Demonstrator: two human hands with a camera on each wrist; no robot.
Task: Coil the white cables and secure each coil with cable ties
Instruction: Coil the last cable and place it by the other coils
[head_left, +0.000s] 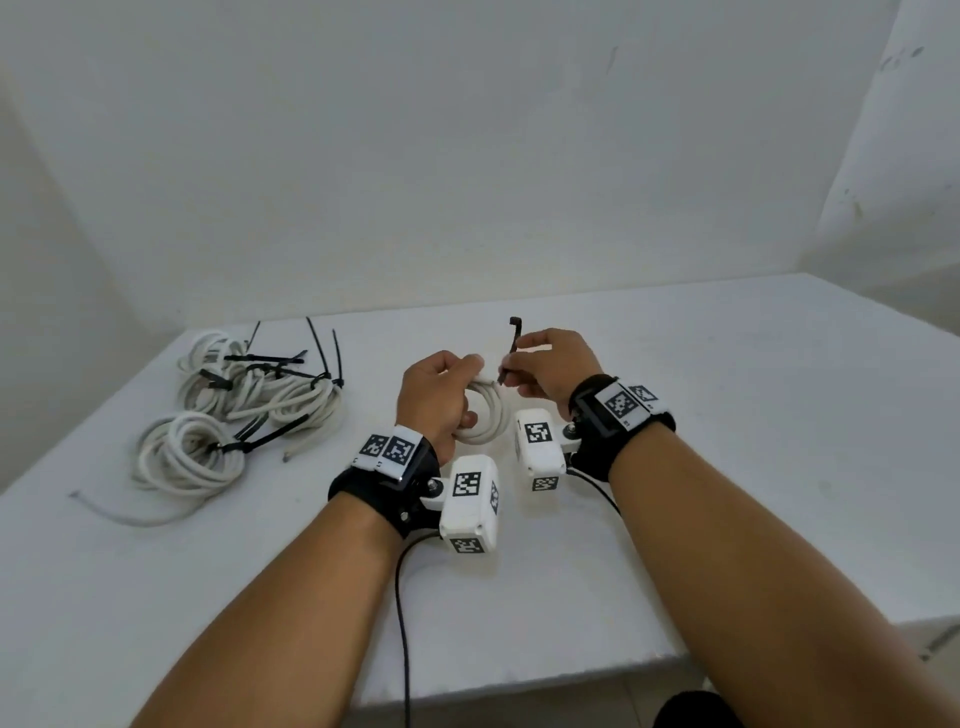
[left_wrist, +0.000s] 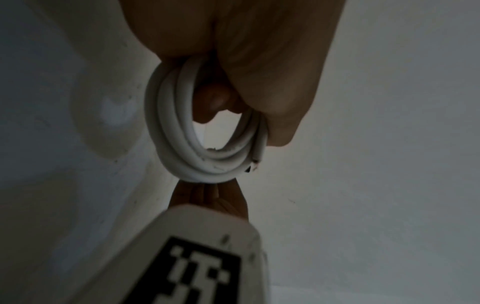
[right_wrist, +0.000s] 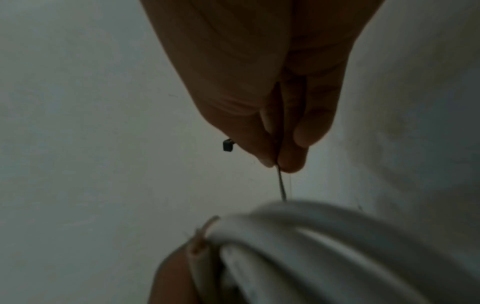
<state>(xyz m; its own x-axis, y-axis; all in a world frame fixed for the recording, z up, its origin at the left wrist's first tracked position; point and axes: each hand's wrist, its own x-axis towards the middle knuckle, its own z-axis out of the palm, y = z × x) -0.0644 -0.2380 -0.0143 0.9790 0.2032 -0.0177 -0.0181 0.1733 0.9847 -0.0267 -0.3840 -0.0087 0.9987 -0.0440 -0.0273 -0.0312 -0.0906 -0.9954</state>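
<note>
My left hand (head_left: 441, 395) grips a small coil of white cable (head_left: 488, 415) above the middle of the table. In the left wrist view the coil (left_wrist: 182, 131) hangs from the curled fingers, its cut end showing at the lower right. My right hand (head_left: 545, 366) pinches a black cable tie (head_left: 511, 345) that stands upright, its bent head on top and its lower end at the coil's upper edge. In the right wrist view thumb and finger pinch the thin tie (right_wrist: 281, 185) just above the coil (right_wrist: 311, 236).
At the left of the white table (head_left: 727, 415) lie two heaps of coiled white cable (head_left: 187, 457) (head_left: 260, 384) bound with black ties whose tails stick out. A loose cable end trails toward the front left. A white wall stands behind and to the right.
</note>
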